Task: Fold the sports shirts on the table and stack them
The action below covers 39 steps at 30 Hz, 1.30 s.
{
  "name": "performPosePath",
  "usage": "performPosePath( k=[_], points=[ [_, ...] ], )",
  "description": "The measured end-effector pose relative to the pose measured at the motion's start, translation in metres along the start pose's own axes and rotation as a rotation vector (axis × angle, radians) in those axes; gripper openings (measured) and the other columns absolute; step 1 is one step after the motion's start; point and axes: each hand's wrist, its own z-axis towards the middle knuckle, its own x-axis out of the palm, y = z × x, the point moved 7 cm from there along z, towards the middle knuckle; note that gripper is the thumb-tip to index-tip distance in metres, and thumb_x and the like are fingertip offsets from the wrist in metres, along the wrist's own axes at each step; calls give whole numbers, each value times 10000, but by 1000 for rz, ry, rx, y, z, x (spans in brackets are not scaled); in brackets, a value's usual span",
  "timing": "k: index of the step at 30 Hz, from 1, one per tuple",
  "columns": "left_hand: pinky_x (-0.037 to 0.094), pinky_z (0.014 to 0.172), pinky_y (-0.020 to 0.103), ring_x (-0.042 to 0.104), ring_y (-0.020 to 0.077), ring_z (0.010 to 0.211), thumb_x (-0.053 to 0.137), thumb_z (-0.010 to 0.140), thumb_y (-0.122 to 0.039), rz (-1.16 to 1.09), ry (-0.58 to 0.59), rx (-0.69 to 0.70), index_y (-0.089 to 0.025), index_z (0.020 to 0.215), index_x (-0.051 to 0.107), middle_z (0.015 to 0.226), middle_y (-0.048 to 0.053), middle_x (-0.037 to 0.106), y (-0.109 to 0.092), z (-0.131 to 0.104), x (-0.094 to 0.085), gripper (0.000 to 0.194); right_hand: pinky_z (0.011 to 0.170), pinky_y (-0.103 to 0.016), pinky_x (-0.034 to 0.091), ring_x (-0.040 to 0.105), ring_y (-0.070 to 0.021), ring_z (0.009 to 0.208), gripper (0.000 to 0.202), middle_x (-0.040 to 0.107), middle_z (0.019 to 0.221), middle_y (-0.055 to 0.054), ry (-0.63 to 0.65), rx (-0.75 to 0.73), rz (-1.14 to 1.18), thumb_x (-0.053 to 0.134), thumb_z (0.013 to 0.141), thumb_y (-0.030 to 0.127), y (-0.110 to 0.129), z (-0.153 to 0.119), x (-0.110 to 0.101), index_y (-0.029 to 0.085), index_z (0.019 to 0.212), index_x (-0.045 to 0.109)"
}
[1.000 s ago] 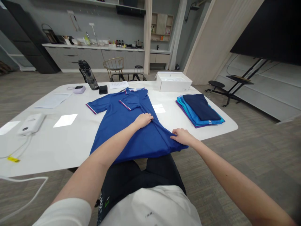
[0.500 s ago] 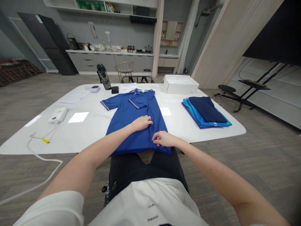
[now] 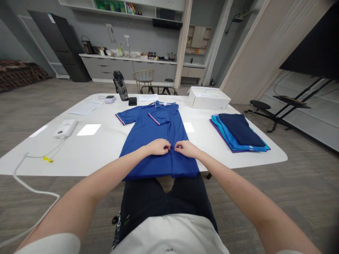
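Observation:
A blue polo shirt (image 3: 150, 130) lies on the white table, collar toward the far side, its right part folded inward with one sleeve across the body. My left hand (image 3: 159, 146) rests on the middle of the shirt, fingers closed at the folded part's edge. Just right of it, my right hand (image 3: 185, 148) is over the folded part with its fingertips pinched together. Whether fabric is between the fingers of either hand is too small to tell. The shirt's hem reaches the near table edge above my legs.
Folded clothes (image 3: 238, 132) are stacked on the right of the table (image 3: 106, 151). Behind them stands a white box (image 3: 209, 100). A bottle (image 3: 121, 86), black wallet (image 3: 132, 101), papers (image 3: 84, 108) and a white device with a cable (image 3: 65, 128) are also there.
My right hand has moved up and slightly right, beside my left hand, and its fingers have drawn together. My left hand has shifted slightly down. The whole view has shifted a little.

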Motion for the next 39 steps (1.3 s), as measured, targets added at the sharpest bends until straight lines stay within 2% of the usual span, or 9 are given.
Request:
performPosePath(
  k=[6,10,14,19,24,29,34,37,39],
  points=[
    [488,851,333,677,224,946,515,980,-484,90,-120,-162,-236,1042,683,976,54,716,-6,-5,-10,307,719,-243,431,608,-147,767,158,663,838,-1,-98,-73,-85,617,952,270,-11,48,-7,233,1066,720],
    [515,744,385,713,278,825,431,982,-590,84,-60,-499,-200,948,700,862,119,728,-17,-14,7,475,849,-255,453,633,-166,961,262,641,1070,-42,-70,-148,-151,536,994,211,-18,83,-4,265,1195,696],
    [527,728,403,727,311,837,461,944,-629,-80,33,-653,-211,832,737,849,137,747,-33,-23,27,513,853,-254,451,628,-174,1019,236,612,1123,-40,24,-232,-222,507,1019,229,-18,110,3,278,1183,670],
    [527,790,341,733,265,911,592,894,-447,-354,25,-713,-246,838,771,895,70,778,-35,-27,33,275,753,-259,415,615,-182,978,159,599,1059,-41,177,-331,-354,494,1031,244,-13,123,3,262,1103,635],
    [520,787,316,731,256,890,624,862,-447,-439,12,-785,-215,786,777,854,93,773,-27,-26,32,288,724,-267,374,597,-207,1018,141,590,1077,-51,240,-343,-445,496,1031,252,-14,127,-1,274,1101,616],
    [494,604,263,706,197,638,613,832,-337,-633,4,-793,-183,705,740,690,67,730,-29,-26,38,237,725,-268,369,590,-202,983,151,589,1040,-54,264,-335,-430,458,1042,241,-9,129,-6,257,1062,606],
    [412,413,216,597,136,427,561,869,-383,-903,10,-856,-159,772,711,606,25,673,-27,-40,53,286,749,-266,394,583,-186,947,139,578,1010,-45,224,-362,-319,463,1037,241,1,133,-20,253,1054,600],
    [426,432,221,601,136,434,545,894,-393,-907,34,-878,-166,800,704,616,20,680,-24,-50,56,292,780,-266,411,582,-181,944,127,573,1002,-39,218,-368,-250,484,1026,234,2,136,-18,253,1050,608],
    [471,512,243,628,149,479,539,914,-389,-788,47,-863,-175,797,706,634,30,694,-23,-54,51,296,789,-265,415,583,-177,929,120,573,993,-33,230,-367,-221,512,1009,215,0,138,-11,251,1028,625]
  ],
)
